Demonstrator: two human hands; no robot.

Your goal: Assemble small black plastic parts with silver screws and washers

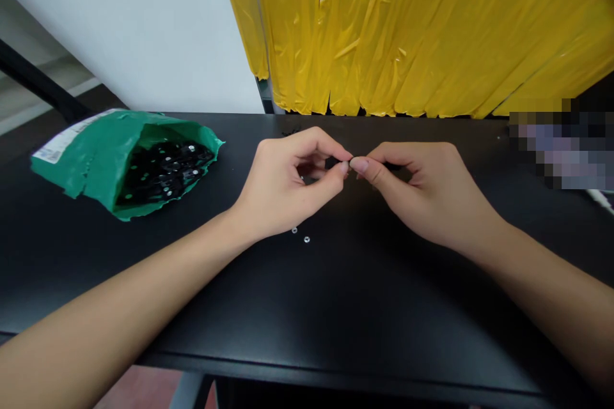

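Over the middle of the black table, my left hand (295, 182) and my right hand (425, 188) meet fingertip to fingertip. Each pinches with thumb and forefinger at a tiny dark piece (349, 163) between them, mostly covered by the fingers. Its kind is too small to make out. Just below my left hand, two small pale ring-shaped pieces (307, 239) lie on the table. To the left, a torn-open green bag (96, 153) lies on its side, its mouth showing many black parts (167, 169) with shiny round spots.
The black table (297, 307) has its front edge near the bottom of the view. Yellow plastic sheeting (384, 32) hangs behind it, beside a white panel (158, 25). A blurred-out patch (570, 153) covers something at the right.
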